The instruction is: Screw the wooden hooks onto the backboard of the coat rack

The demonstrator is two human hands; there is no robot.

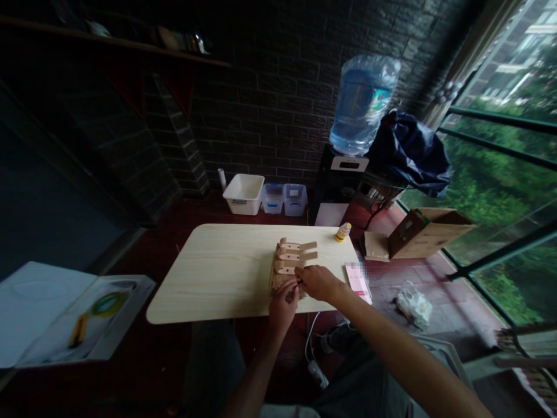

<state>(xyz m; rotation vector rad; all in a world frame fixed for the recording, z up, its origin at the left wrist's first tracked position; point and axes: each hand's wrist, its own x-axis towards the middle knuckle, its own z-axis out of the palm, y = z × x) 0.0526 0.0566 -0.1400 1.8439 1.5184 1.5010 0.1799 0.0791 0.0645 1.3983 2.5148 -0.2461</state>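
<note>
A wooden piece [289, 255] with several rounded strips, dark dots on them, rests on the pale wood-top table [217, 267], right of its middle. At its near end my left hand [285, 297] is closed, thumb and fingers pressed together on something too small to make out. My right hand [316, 281] comes in from the right with its fingers pinched on a small dark thing beside the left fingertips. The two hands nearly touch and hide the near part of the wooden piece.
A yellow-capped bottle [343, 232] stands at the table's back right corner, and a pink sheet [358, 283] lies at the right edge. Behind are a white bin [244, 194], clear boxes [284, 199] and a water dispenser [342, 186]. An open case [104, 316] is at left.
</note>
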